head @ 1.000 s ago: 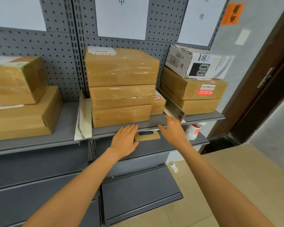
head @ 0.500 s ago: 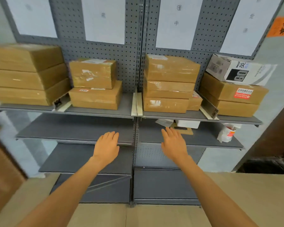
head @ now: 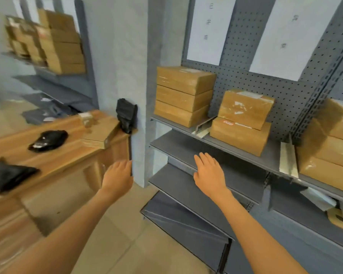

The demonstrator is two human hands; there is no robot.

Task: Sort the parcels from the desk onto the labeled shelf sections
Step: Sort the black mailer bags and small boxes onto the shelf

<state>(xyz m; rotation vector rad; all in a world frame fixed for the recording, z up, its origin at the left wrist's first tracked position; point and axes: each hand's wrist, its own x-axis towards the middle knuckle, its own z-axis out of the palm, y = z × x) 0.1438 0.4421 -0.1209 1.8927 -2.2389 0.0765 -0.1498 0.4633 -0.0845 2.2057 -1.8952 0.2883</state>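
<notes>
Both hands, left (head: pixel 118 177) and right (head: pixel 210 175), are empty with fingers straight. On the desk (head: pixel 71 155) lie three black bags and one flat brown box (head: pixel 99 133). Right of the desk, the shelf (head: pixel 222 143) carries a three-box stack (head: pixel 183 94).

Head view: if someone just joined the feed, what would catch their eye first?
Probably the stacks of brown cardboard parcels on the grey shelf at right. Next, both empty hands, left hand and right hand, held open mid-frame. Then the black bagged parcels on the wooden desk at left.
</notes>
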